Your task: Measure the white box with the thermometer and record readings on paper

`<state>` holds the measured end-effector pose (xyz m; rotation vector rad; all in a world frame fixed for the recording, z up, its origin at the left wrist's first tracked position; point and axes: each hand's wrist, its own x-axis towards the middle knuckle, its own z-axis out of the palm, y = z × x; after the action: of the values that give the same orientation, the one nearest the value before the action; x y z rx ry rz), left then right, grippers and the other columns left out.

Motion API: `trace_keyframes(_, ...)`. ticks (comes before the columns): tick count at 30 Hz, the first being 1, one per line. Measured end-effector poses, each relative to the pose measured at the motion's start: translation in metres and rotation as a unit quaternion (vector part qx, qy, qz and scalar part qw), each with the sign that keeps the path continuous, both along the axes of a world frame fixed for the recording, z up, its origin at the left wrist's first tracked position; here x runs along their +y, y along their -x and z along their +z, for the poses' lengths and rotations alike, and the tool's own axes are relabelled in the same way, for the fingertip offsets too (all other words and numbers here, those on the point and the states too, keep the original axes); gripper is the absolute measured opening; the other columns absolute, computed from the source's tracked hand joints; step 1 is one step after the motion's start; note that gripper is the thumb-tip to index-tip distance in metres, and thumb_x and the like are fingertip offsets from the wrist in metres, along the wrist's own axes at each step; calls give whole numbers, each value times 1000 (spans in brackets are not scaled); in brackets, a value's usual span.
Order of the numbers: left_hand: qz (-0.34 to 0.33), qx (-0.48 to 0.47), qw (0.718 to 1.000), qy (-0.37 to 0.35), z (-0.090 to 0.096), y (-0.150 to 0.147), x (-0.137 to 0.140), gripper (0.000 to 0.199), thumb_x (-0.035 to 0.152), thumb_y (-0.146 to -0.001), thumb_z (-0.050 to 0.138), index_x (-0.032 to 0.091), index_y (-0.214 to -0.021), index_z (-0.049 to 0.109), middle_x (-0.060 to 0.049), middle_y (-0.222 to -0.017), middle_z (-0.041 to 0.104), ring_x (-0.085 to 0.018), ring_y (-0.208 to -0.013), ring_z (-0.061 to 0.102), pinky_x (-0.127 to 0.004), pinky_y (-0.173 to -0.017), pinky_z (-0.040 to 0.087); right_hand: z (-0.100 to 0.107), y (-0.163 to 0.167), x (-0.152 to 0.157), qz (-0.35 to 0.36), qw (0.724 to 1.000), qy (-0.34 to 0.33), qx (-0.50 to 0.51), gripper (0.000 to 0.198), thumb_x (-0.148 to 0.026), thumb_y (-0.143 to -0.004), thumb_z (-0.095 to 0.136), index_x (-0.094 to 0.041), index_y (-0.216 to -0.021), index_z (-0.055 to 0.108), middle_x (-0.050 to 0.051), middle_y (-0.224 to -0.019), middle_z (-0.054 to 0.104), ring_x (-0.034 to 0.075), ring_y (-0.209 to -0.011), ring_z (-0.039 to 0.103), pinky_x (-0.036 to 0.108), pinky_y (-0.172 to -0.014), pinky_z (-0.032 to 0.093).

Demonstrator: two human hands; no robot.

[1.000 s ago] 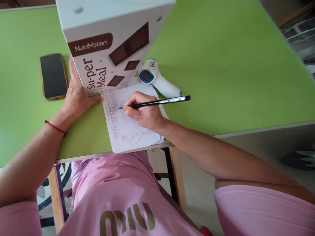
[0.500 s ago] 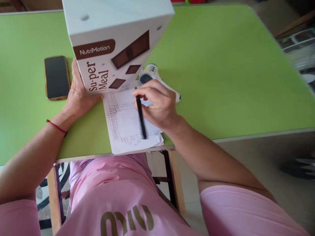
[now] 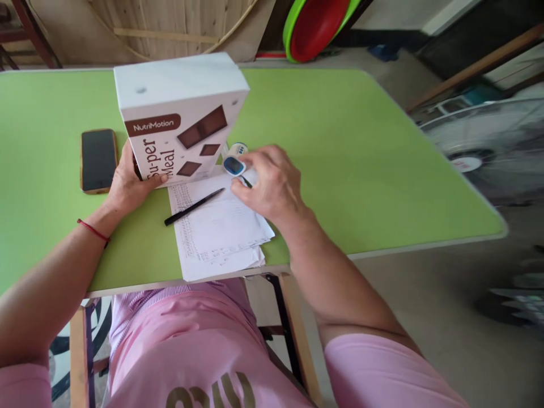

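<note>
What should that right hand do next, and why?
Probably close the right hand firmly around the white, blue-trimmed, gun-shaped plastic thermometer. The hand curls over part of it, its grip partly hidden, and the thin black pen lies loose, mostly on the white paper sheets, so the hand isn't busy writing.

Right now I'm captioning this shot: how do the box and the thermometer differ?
The box is much larger than the thermometer. The box bears brown printing; the thermometer has blue trim and a dark screen. The left hand rests against the box, while the right hand partly covers the thermometer. Both are mainly white.
</note>
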<state>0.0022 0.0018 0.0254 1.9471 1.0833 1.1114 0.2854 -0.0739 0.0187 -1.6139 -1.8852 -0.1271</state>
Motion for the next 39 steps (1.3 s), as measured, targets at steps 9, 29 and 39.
trace_keyframes(9, 27, -61, 997, 49, 11, -4, -11, 66, 59, -64, 87, 25, -114, 58, -9, -119, 68, -36, -112, 66, -48, -90, 58, 0, -19, 15, -124, 981, 109, 105, 25, -33, -64, 77, -23, -70, 55, 0, -64, 51, 18, -60, 49, 40, -61, 49)
trace_keyframes(29, 43, -61, 990, 118, 18, -13, -31, 48, 62, -66, 83, 24, -84, 61, -7, -93, 74, -33, -92, 70, -48, -78, 60, 21, 59, -41, 191, 759, 315, 537, 29, -38, -74, 73, -20, -92, 60, -6, -61, 56, 12, -54, 54, 30, -54, 46)
trace_keyframes(39, 12, -8, 993, 115, 19, -9, -26, 56, 67, -66, 80, 22, -94, 61, -6, -104, 75, -28, -95, 71, -37, -78, 58, 19, 69, -37, 209, 694, 345, 596, 41, -39, -66, 84, -21, -94, 60, -5, -69, 62, 12, -54, 61, 31, -54, 54)
